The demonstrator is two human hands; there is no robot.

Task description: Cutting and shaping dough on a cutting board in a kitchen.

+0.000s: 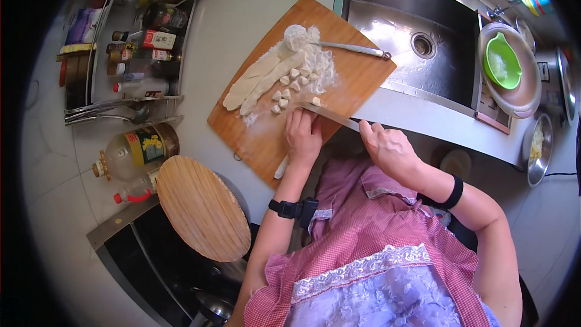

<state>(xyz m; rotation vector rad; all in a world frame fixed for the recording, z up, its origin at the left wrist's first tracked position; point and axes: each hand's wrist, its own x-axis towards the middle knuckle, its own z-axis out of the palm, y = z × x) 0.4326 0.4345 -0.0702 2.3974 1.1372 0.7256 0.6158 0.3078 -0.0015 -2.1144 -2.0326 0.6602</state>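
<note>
My right hand (pixel 391 149) is closed around the handle of a kitchen knife (pixel 333 116). The blade points left, its tip by the fingers of my left hand (pixel 303 136), which rests on a wooden cutting board (pixel 358 77). What lies under those fingers is hidden; a pale end of dough (pixel 282 168) shows beside my left wrist. Beyond the blade are several small cut dough pieces (pixel 295 85) and one piece (pixel 316 101) close to it. Long dough strips (pixel 256 75) lie at the left of the board. A ladle (pixel 352 47) rests in loose flour (pixel 323 70), its bowl floury.
A steel sink (pixel 408 22) adjoins the board at the upper right. Beyond it a green bowl (pixel 503 61) sits in an oval basin (pixel 529 95). At the left stand a rack of bottles (pixel 156 72), an oil bottle (pixel 136 152) and a round wooden lid (pixel 204 209) by the stove.
</note>
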